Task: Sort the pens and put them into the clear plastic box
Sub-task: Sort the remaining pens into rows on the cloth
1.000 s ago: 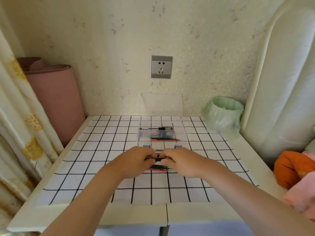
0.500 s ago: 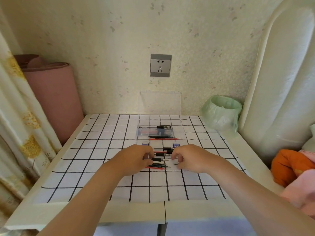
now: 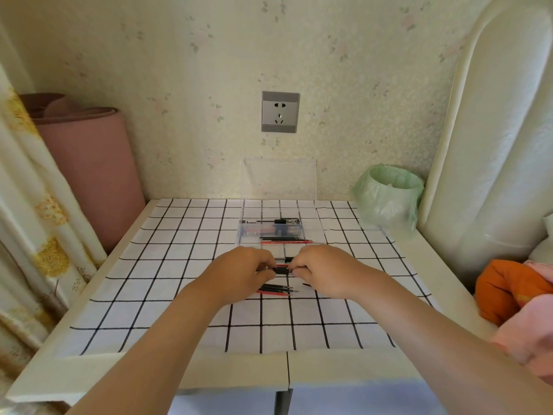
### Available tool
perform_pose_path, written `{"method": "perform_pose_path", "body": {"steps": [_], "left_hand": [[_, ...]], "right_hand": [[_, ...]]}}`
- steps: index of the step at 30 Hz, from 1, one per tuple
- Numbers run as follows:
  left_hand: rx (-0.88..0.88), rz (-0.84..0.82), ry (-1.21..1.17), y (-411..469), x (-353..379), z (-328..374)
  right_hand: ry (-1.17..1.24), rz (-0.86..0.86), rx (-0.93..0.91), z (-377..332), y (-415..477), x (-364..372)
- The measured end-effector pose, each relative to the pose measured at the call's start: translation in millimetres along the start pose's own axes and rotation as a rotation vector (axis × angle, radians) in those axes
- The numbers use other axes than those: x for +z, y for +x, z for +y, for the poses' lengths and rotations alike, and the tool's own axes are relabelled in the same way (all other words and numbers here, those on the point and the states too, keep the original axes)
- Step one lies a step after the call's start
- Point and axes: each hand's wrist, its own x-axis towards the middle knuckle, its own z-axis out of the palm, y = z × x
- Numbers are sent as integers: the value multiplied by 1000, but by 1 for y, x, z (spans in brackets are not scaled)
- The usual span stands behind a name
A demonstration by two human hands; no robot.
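Note:
A clear plastic box (image 3: 270, 232) lies open mid-table with several pens and refills inside; its lid (image 3: 279, 179) stands upright against the wall. Black and red refills (image 3: 287, 241) rest along the box's near edge. My left hand (image 3: 239, 275) and my right hand (image 3: 321, 272) meet just in front of the box, both pinching a small bundle of black and red pens (image 3: 282, 269) held level between them. More black and red refills (image 3: 276, 289) lie on the cloth under my hands.
The table carries a white cloth with a black grid (image 3: 149, 280). A green-bagged bin (image 3: 389, 199) stands at the back right. A pink roll (image 3: 86, 175) and curtain (image 3: 27, 205) flank the left; orange and pink fabric (image 3: 514, 292) lies right.
My hands spread apart over the pile half a second ago and have now closed together again on the bundle, slightly nearer the box.

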Motion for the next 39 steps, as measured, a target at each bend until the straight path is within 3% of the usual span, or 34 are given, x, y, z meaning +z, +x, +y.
{"method": "perform_pose_path", "body": {"steps": [14,21,28,35,39], "left_hand": [[-12,-42,11,1,-5,-4],[-33,-33,22,-1,-9,-7],[-47,-73,-74,-3,-10,-5],[-29,-81,3,-4,-11,-9],[-58,-105,-3,-4,-12,-10]], "right_hand": [[-62,156,43,-10,9,-3],[-29,70,-7,-12,11,-3],[-54,176,32,-16,12,-3],[45,66,-2,-15,10,-2],[47,93,9,-13,11,-3]]}}
